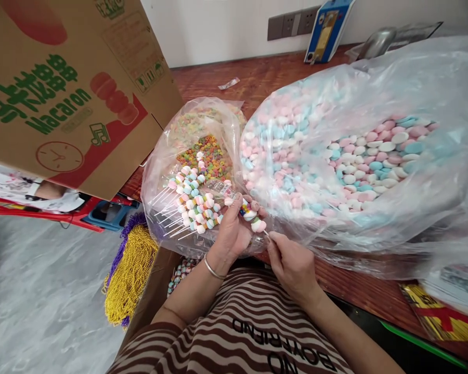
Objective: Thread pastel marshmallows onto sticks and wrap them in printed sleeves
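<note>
A candy skewer (258, 226) of pastel pieces and small coloured rings lies across my left hand (236, 228), whose fingers are closed around it. My right hand (294, 262) pinches the white stick at its near end. Just left of my left hand, a pile of finished candy skewers (198, 202) rests on a clear plastic bag (156, 187), their bare sticks pointing left. Small ring candies (208, 156) in orange, green and yellow fill that bag. On the right, a large clear bag (288, 208) stands open, full of pink, white and blue candies (366, 161).
A cardboard box (113, 119) stands at the left. Below it hang gold and purple bead strands (130, 275). More candies (183, 272) lie in an open carton (148, 306) near my lap. A blue box (327, 31) stands on the wooden table (206, 78) by the wall.
</note>
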Demonstrator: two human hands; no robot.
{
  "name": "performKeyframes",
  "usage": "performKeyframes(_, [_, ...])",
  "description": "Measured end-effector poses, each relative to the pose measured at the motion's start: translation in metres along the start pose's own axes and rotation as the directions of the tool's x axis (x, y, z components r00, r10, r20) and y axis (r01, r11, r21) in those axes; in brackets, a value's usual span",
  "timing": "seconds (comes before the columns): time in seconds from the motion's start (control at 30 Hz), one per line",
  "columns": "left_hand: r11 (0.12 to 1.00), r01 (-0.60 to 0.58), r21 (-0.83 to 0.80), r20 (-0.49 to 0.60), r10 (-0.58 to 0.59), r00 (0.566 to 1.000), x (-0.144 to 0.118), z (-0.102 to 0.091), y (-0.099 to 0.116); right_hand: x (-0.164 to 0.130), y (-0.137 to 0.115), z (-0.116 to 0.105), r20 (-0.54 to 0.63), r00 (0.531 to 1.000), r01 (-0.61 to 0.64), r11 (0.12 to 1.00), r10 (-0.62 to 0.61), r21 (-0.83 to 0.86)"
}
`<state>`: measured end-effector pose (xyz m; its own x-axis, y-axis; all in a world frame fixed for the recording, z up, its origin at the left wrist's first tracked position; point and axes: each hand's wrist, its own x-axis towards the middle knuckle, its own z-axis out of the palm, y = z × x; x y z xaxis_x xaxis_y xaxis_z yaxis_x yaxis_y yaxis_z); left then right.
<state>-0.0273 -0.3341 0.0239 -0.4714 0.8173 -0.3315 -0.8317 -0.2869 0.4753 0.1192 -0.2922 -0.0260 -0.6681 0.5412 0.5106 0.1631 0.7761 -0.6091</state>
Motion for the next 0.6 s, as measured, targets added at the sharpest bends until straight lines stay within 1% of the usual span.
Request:
performKeyframes(0.03, [1.000, 0.011, -0.008, 0.009, -0.011, 1.000, 0.000, 0.000, 0.000, 0.001, -0.002, -0.001, 0.068, 0.989, -0.145, 0.971, 0.134, 0.188])
performKeyframes(0.07, [1.000, 0.021, -0.014, 0.016, -0.021, 1.000, 0.000, 0.001, 0.000, 0.001, -0.004, -0.001, 0.169, 0.951, -0.304, 0.878, 0.258, 0.371])
performKeyframes(0.1, [0.999, 0.033, -0.017, 0.021, -0.033, 0.999, 0.000, 0.001, 0.000, 0.002, -0.007, -0.002, 0.286, 0.891, -0.453, 0.723, 0.352, 0.521])
performKeyframes(0.13, [0.999, 0.044, -0.015, 0.020, -0.044, 0.999, 0.001, 0.002, 0.000, 0.003, -0.009, -0.002, 0.399, 0.822, -0.568, 0.535, 0.406, 0.626])
performKeyframes(0.17, [0.999, 0.052, -0.007, 0.013, -0.052, 0.999, 0.001, 0.001, 0.000, 0.004, -0.011, -0.001, 0.489, 0.761, -0.636, 0.347, 0.425, 0.689])
performKeyframes(0.2, [0.998, 0.061, 0.005, 0.007, -0.061, 0.998, 0.001, 0.000, 0.000, 0.005, -0.013, -0.001, 0.553, 0.717, -0.667, 0.187, 0.424, 0.721])
performKeyframes(0.23, [0.997, 0.071, 0.019, 0.006, -0.071, 0.997, 0.002, -0.001, 0.000, 0.006, -0.014, -0.001, 0.592, 0.690, -0.674, 0.070, 0.417, 0.736])
performKeyframes(0.27, [0.996, 0.080, 0.032, 0.013, -0.080, 0.997, 0.002, -0.004, 0.001, 0.007, -0.014, -0.001, 0.612, 0.674, -0.671, -0.005, 0.413, 0.742])
performKeyframes(0.3, [0.996, 0.079, 0.043, 0.033, -0.081, 0.996, 0.003, -0.006, 0.002, 0.008, -0.014, -0.001, 0.622, 0.666, -0.666, -0.046, 0.411, 0.744])
performKeyframes(0.33, [0.997, 0.063, 0.049, 0.061, -0.066, 0.996, 0.004, -0.009, 0.003, 0.009, -0.014, -0.001, 0.627, 0.663, -0.663, -0.069, 0.409, 0.746])
performKeyframes(0.4, [0.998, -0.014, 0.059, 0.100, 0.008, 0.995, 0.005, -0.014, 0.006, 0.010, -0.013, -0.002, 0.640, 0.656, -0.662, -0.102, 0.399, 0.742])
performKeyframes(0.43, [0.996, -0.061, 0.067, 0.095, 0.055, 0.994, 0.005, -0.015, 0.008, 0.010, -0.013, -0.002, 0.653, 0.649, -0.667, -0.121, 0.390, 0.735])
performKeyframes(0.5, [0.988, -0.131, 0.088, 0.049, 0.127, 0.991, 0.005, -0.016, 0.011, 0.010, -0.013, -0.003, 0.683, 0.632, -0.680, -0.161, 0.365, 0.715])
performKeyframes(0.57, [0.986, -0.143, 0.083, 0.012, 0.142, 0.990, 0.005, -0.013, 0.014, 0.010, -0.013, -0.003, 0.719, 0.610, -0.702, -0.194, 0.333, 0.686])
performKeyframes(0.6, [0.989, -0.135, 0.063, 0.008, 0.134, 0.991, 0.005, -0.010, 0.014, 0.009, -0.013, -0.003, 0.732, 0.602, -0.714, -0.194, 0.320, 0.672])
